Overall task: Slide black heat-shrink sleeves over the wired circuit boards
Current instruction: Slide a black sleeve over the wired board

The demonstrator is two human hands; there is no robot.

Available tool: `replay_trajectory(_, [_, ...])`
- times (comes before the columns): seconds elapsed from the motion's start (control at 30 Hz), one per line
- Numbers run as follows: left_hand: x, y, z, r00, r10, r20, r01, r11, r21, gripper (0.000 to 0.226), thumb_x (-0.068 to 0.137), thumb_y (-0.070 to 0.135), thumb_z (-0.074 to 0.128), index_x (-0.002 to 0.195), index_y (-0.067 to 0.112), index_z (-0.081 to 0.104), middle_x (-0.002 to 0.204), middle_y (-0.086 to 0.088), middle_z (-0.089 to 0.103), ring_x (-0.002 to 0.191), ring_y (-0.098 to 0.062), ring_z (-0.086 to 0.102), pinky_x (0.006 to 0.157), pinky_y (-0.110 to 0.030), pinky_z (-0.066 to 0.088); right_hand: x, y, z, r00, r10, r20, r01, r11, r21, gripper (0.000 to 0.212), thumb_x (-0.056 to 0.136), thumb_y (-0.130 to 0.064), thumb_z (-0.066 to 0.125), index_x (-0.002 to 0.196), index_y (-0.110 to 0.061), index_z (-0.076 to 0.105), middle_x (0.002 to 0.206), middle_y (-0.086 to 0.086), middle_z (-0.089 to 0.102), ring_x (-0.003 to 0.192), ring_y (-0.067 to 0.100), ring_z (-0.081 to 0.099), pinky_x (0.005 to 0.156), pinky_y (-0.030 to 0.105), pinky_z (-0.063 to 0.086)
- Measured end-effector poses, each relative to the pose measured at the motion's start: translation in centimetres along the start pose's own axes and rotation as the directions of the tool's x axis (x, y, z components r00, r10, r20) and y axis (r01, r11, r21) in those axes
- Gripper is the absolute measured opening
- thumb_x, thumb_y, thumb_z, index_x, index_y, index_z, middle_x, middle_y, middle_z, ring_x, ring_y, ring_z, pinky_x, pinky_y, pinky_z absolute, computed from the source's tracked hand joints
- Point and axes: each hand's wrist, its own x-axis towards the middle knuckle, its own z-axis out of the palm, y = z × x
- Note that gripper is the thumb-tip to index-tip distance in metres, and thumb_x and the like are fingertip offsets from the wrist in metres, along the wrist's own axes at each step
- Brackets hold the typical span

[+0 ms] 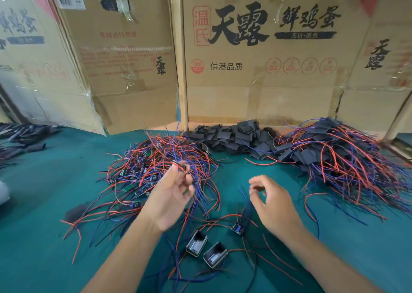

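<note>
At a green-covered desk [55, 192], a person worked among heaps of wiring. The left hand [171, 196] was raised over a tangled pile of unsleeved circuit boards [156, 165] with red, blue and black leads, its fingertips pinching the wires of one board; motion blur hid the finer detail. The right hand [274, 203] hovered nearby, thumb and forefinger curled toward each other around something small and dark, though whether it truly gripped anything could not be told. Below it a wired board [239, 225] lay on the desk, partly inside a black sleeve. Two small black open-topped fixtures [206, 250] sat side by side near the forearms. Loose black heat-shrink sleeves [231, 136] were heaped against flattened cardboard boxes [256, 58] at the back, beside a mound of sleeved boards [334, 150] on the right.
</note>
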Motion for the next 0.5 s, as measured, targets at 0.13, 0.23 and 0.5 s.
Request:
replay_trajectory(0.13, [0.1,-0.4,-0.2,0.998,0.03,-0.062,-0.035,0.997,-0.075,0.034,0.082,0.039,0.063,0.107,0.016,0.056,0.082,0.003,0.062,0.062,-0.006,0.056,0.052,-0.016,0.049,7.3,-0.7,0.0,0.994,0.054,0.097,-0.036,0.984,-0.175,0.012,0.091,-0.015,0.056,0.095,-0.02,0.066,0.092,-0.005,0.07,0.085,0.016,0.063,0.082,0.031,0.05])
replay_trajectory(0.23, [0.4,-0.8,-0.6,0.998,0.034,-0.057,-0.037,0.997,-0.062,0.042,0.083,0.04,0.062,0.116,0.017,0.05,0.082,0.0,0.06,0.064,-0.008,0.056,0.055,-0.018,0.05,12.4,-0.9,0.5,0.984,0.104,0.142,-0.052,0.944,-0.327,0.014,0.093,-0.019,0.05,0.092,-0.021,0.064,0.09,0.0,0.07,0.076,0.023,0.063,0.073,0.036,0.053])
replay_trajectory(0.5, [0.9,-0.6,-1.3,0.994,0.104,-0.037,-0.108,0.982,-0.154,0.047,0.076,0.043,0.067,0.113,0.018,0.05,0.085,0.001,0.048,0.067,-0.01,0.053,0.056,-0.021,0.049,18.9,-1.1,5.8,0.951,-0.06,0.302,0.219,0.819,-0.53,0.014,0.097,-0.026,0.051,0.105,-0.017,0.06,0.107,0.004,0.062,0.095,0.026,0.06,0.079,0.038,0.053])
